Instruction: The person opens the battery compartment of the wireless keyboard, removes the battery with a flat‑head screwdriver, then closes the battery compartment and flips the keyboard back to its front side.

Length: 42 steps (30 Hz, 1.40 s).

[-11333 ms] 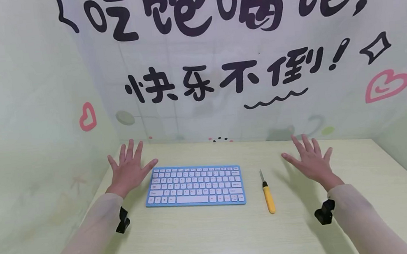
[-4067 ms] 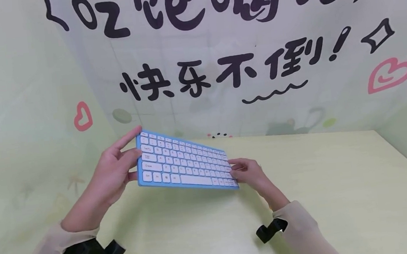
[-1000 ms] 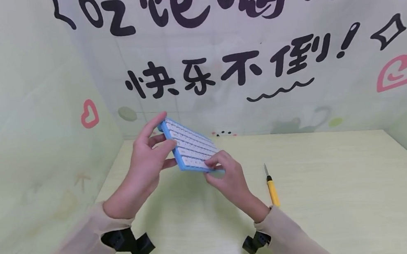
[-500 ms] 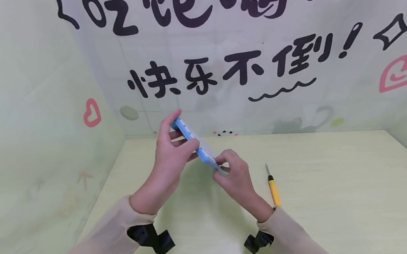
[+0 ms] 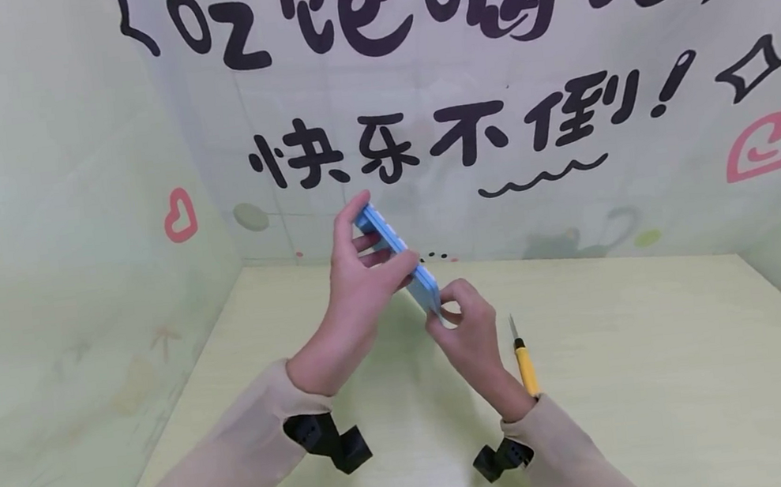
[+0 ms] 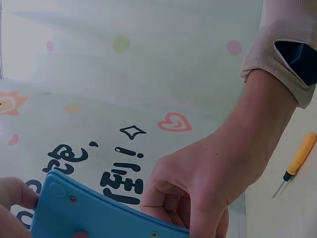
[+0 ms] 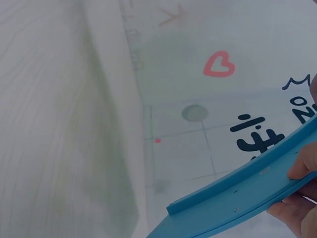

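Note:
A blue keyboard (image 5: 400, 249) is held up off the table, steeply tilted and seen almost edge-on in the head view. My left hand (image 5: 360, 290) grips its near short end, with the thumb on one face and fingers behind. At the lower corner, my right hand (image 5: 469, 329) pinches the edge between thumb and fingers. The left wrist view shows the blue underside (image 6: 106, 213) with a small screw (image 6: 73, 199) near a corner. A raised strip (image 7: 237, 176) runs along the underside in the right wrist view. Most of the keys are turned out of sight.
A yellow-handled screwdriver (image 5: 527, 370) lies on the pale table (image 5: 647, 375), beside my right wrist, its tip pointing away. Printed fabric walls (image 5: 60, 230) enclose the table at the back and both sides.
Both hands earlier lay spread beside the flat keyboard, then lifted it. Over the last second my left hand moves right and up, turning the keyboard from keys-visible to edge-on.

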{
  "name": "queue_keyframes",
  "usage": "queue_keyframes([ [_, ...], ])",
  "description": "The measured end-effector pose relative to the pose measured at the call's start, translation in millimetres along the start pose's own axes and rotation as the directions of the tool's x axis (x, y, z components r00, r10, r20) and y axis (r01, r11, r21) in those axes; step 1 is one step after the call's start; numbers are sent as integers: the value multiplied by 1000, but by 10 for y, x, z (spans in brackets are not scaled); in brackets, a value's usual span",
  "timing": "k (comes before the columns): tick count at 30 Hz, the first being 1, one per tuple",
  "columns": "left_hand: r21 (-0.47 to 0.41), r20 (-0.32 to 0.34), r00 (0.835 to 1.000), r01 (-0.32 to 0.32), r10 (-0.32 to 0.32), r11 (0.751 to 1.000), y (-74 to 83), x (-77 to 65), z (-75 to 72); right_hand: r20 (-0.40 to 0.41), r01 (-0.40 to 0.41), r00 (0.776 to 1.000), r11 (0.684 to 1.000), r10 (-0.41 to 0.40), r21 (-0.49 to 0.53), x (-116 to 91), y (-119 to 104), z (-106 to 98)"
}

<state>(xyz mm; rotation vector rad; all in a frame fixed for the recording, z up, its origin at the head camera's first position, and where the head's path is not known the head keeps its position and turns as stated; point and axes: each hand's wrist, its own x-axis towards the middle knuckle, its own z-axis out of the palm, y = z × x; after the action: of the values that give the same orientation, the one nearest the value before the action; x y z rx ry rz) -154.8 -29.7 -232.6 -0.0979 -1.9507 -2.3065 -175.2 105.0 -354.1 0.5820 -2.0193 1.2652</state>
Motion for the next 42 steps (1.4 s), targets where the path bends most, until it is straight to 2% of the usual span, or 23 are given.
queue_keyframes([
  [4, -7, -4, 1000, -17, 17, 1000, -5, 35, 72, -27, -35, 999, 999, 35, 23, 6, 8, -19],
  [11, -7, -9, 999, -30, 30, 1000, 10, 66, 220, -100, -30, 994, 1000, 31, 8, 33, 15, -60],
  [17, 14, 0, 1000, -27, 27, 1000, 21, 102, 335, -135, -19, 991, 999, 23, 28, 78, -164, -134],
  [22, -11, 32, 999, -13, 13, 1000, 37, 155, 434, -136, -84, 986, 991, 98, 102, 102, -213, -187],
  [25, 21, 52, 998, -39, 38, 999, 30, 195, 473, -139, -124, 980, 983, 142, 132, 120, -213, -219],
  [27, 63, 76, 994, -80, 75, 995, 15, 224, 479, -144, -138, 977, 979, 160, 150, 128, -200, -236],
  [31, 150, 170, 974, -175, 149, 973, -42, 290, 430, -151, -169, 969, 971, 195, 170, 132, -177, -264],
  [36, 191, 295, 927, -295, 231, 936, -127, 359, 332, -150, -206, 959, 957, 239, 203, 138, -176, -299],
  [39, 190, 335, 905, -337, 262, 922, -169, 386, 295, -149, -217, 956, 950, 253, 225, 149, -187, -314],
  [42, 187, 359, 896, -345, 263, 920, -206, 399, 271, -153, -226, 952, 944, 266, 240, 162, -193, -325],
])
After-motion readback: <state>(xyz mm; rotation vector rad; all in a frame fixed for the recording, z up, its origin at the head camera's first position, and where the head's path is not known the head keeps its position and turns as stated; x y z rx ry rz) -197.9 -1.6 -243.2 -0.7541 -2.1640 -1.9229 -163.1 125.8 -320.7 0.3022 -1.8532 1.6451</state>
